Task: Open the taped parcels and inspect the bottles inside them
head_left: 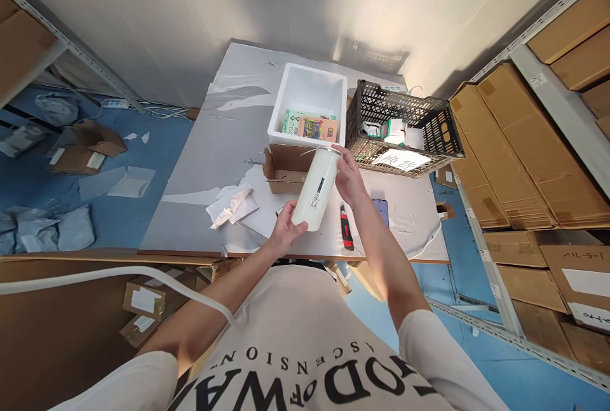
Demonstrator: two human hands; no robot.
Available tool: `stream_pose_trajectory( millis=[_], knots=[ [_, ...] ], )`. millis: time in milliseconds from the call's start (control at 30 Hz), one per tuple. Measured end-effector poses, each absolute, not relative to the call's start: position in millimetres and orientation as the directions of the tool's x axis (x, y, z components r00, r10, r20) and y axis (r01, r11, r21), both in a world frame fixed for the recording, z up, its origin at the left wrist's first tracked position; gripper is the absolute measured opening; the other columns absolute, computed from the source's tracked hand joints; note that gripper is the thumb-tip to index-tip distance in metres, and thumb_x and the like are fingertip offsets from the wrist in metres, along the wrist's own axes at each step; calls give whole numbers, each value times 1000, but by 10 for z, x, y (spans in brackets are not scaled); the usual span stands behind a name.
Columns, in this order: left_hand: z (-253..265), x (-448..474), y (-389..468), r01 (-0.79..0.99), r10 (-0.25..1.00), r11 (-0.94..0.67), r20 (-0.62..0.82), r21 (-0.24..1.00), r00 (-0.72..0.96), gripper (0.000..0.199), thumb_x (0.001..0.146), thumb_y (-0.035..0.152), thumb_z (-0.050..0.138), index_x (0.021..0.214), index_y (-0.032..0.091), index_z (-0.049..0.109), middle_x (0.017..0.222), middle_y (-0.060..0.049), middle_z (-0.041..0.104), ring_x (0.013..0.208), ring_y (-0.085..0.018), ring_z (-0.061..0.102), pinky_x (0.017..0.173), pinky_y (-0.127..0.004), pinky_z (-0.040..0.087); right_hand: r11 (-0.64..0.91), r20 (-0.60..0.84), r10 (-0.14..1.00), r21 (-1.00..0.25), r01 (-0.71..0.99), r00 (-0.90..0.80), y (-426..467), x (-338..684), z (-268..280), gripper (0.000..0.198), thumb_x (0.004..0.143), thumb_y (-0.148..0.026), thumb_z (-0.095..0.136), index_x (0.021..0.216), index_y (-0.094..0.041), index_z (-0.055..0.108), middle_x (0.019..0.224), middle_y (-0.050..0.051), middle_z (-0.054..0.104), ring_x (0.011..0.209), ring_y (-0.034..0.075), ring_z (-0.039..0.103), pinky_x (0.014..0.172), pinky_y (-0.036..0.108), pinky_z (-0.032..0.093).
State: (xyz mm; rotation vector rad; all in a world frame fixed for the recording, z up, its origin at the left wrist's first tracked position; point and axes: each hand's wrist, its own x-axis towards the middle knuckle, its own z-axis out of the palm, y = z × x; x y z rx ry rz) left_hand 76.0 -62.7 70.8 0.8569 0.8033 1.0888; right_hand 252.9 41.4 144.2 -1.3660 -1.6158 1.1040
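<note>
Between my two hands I hold a white cylindrical bottle (316, 188) with dark lettering, tilted above the front part of the table. My left hand (286, 229) grips its lower end. The fingers of my right hand (349, 175) close round the upper end, near a metallic rim and a thin white cord or strap. Just behind the bottle stands an open brown cardboard box (283, 177), partly hidden by it. A red and black box cutter (346, 230) lies to the right of the bottle, beneath my right forearm.
A white foam box (281, 103) with colourful printed cards stands behind the cardboard box. Right of it is a black plastic crate (400, 106) holding small packages. Crumpled paper (232, 206) lies on the left, a phone (381, 211) on the right. Shelves with cartons (519, 144) flank the table.
</note>
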Motion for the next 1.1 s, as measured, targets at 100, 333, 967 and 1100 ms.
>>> stream_pose_trajectory(
  millis=[100, 333, 967, 1100],
  knots=[
    [793, 785, -656, -479, 934, 301, -155, 824, 322, 65, 61, 49, 80, 113, 22, 50, 115, -9, 58, 104, -25, 58, 77, -32, 50, -22, 42, 986, -926, -377, -160, 374, 2509, 1368, 76, 73, -56, 69, 138, -40, 33, 132, 2, 53, 109, 21, 58, 90, 40, 49],
    [930, 817, -738, -585, 873, 439, -170, 682, 457, 60, 64, 46, 80, 113, 24, 53, 122, -9, 59, 110, -28, 60, 88, -42, 50, -163, 11, 967, -738, -655, -254, 276, 2598, 1287, 74, 63, -59, 75, 126, -35, 46, 124, 3, 62, 108, 28, 62, 86, 49, 53],
    [1010, 984, -873, -399, 988, 151, -129, 904, 81, 58, 55, 30, 86, 100, 23, 50, 111, -3, 52, 94, -16, 60, 78, -30, 54, 29, 37, 999, -922, -387, -12, 99, 2654, 1576, 67, 57, -50, 83, 115, -31, 54, 106, 0, 67, 97, 22, 65, 80, 37, 57],
    [1038, 925, -892, -572, 958, 282, -195, 770, 210, 53, 61, 43, 81, 103, 23, 56, 106, -4, 59, 90, -17, 61, 74, -30, 54, 21, 96, 988, -864, -503, -124, 19, 2674, 1641, 76, 59, -65, 74, 124, -33, 51, 117, 2, 64, 113, 26, 59, 88, 43, 54]
  ],
)
